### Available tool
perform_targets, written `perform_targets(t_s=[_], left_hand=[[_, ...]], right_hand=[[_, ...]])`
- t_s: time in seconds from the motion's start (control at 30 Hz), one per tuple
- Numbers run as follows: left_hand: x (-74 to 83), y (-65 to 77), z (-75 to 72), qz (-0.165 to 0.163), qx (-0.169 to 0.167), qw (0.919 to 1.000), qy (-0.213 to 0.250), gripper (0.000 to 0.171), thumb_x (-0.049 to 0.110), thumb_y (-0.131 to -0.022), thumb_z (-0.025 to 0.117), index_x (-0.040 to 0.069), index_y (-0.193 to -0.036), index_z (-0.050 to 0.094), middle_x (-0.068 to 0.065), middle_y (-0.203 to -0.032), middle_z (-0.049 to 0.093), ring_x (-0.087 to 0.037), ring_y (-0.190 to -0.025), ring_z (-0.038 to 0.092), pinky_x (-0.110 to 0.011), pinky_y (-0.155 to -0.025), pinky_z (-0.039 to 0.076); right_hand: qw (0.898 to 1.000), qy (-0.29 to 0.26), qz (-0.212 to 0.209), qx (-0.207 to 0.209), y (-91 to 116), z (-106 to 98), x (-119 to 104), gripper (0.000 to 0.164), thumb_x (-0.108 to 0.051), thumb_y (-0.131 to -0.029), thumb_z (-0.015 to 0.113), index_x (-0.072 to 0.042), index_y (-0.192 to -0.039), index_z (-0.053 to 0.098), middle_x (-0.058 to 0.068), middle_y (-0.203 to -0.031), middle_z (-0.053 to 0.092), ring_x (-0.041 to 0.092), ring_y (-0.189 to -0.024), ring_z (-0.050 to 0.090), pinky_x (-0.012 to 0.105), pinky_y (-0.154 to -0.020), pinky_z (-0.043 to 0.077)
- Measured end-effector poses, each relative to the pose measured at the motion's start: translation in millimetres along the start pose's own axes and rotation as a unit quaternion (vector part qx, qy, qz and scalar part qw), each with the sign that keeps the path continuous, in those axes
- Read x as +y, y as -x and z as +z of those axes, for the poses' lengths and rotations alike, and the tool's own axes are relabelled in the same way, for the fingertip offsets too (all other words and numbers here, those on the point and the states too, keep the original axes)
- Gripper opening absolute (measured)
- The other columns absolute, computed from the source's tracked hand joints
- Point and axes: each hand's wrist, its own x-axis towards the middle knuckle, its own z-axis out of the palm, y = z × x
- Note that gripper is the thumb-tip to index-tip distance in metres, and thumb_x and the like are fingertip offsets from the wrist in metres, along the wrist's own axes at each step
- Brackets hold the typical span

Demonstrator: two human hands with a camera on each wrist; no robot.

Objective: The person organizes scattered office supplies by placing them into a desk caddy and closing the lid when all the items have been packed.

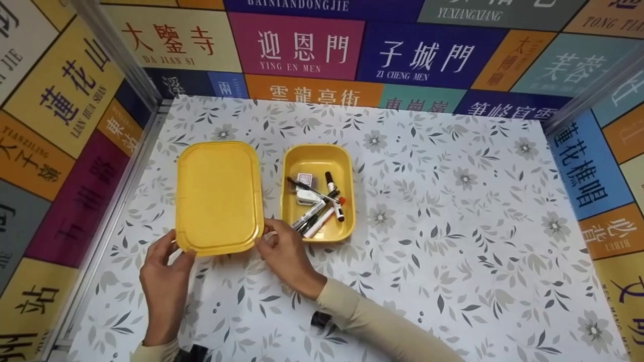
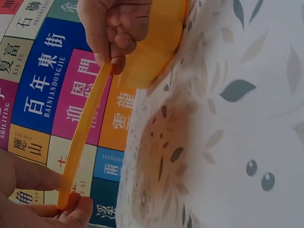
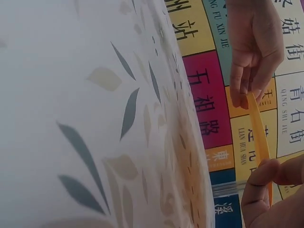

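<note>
A yellow plastic lid is held up between both hands, seen edge-on in the two wrist views. My left hand pinches its near left corner between thumb and fingers. At the near right corner, my right hand pinches the rim. To the right of the lid stands an uncovered yellow box on the table. Inside it lie several pens and markers, a small white object and a little box with a pink-printed top. In the left wrist view, the lid hangs above the tabletop, casting an orange-tinted shadow.
A white cloth with a grey leaf and flower print covers the table. Panels with coloured Chinese signs wall it in at the back and both sides. A metal frame edge runs along the left.
</note>
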Motion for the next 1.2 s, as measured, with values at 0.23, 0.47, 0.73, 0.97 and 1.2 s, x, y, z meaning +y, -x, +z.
perform_targets(t_s=[0.23,0.47,0.73,0.97,1.2], left_hand=[[10.5,9.2,10.6,0.014,-0.020,0.9991,0.035,0.058,0.003,-0.100,0.076,0.000,-0.155,0.060,-0.007,-0.146,0.059,-0.023,-0.135,0.061,-0.009,-0.086,0.057],[15.9,14.6,25.5,0.005,-0.041,0.9975,0.058,0.059,0.003,-0.099,0.077,-0.002,-0.155,0.059,-0.009,-0.150,0.057,-0.024,-0.138,0.059,-0.007,-0.089,0.054],[27.4,21.6,47.0,0.015,-0.068,0.9903,0.120,0.059,-0.008,-0.098,0.072,-0.007,-0.155,0.057,-0.015,-0.149,0.054,-0.024,-0.131,0.060,-0.012,-0.097,0.058],[26.0,28.4,64.4,0.037,-0.075,0.9836,0.160,0.057,-0.014,-0.096,0.072,-0.011,-0.151,0.059,-0.017,-0.144,0.057,-0.023,-0.126,0.062,-0.020,-0.104,0.059],[26.0,34.8,81.1,0.054,-0.100,0.9814,0.154,0.058,-0.014,-0.095,0.073,-0.011,-0.151,0.058,-0.018,-0.144,0.058,-0.027,-0.128,0.063,-0.025,-0.107,0.059]], right_hand=[[1.000,-0.006,-0.027,0.003,5.1,-18.4,1.7,0.040,0.001,-0.100,0.075,0.003,-0.138,0.066,0.010,-0.098,0.073,0.010,-0.069,0.067,0.023,-0.055,0.059],[0.999,-0.026,-0.021,0.004,9.3,-38.5,4.1,0.041,0.000,-0.101,0.075,0.003,-0.140,0.065,0.009,-0.094,0.074,0.023,-0.069,0.071,0.026,-0.056,0.061],[0.999,-0.005,-0.027,0.035,15.0,-64.2,2.2,0.042,0.001,-0.099,0.077,0.001,-0.140,0.066,0.007,-0.089,0.071,0.012,-0.063,0.065,0.026,-0.049,0.057],[0.999,-0.020,-0.015,0.035,22.2,-84.5,2.2,0.041,-0.002,-0.102,0.075,-0.002,-0.142,0.066,0.011,-0.078,0.072,0.029,-0.060,0.068,0.023,-0.049,0.054],[0.998,-0.028,0.008,0.056,32.2,-100.8,7.1,0.042,-0.003,-0.103,0.074,-0.002,-0.145,0.066,0.015,-0.072,0.070,0.023,-0.058,0.065,0.021,-0.050,0.051]])
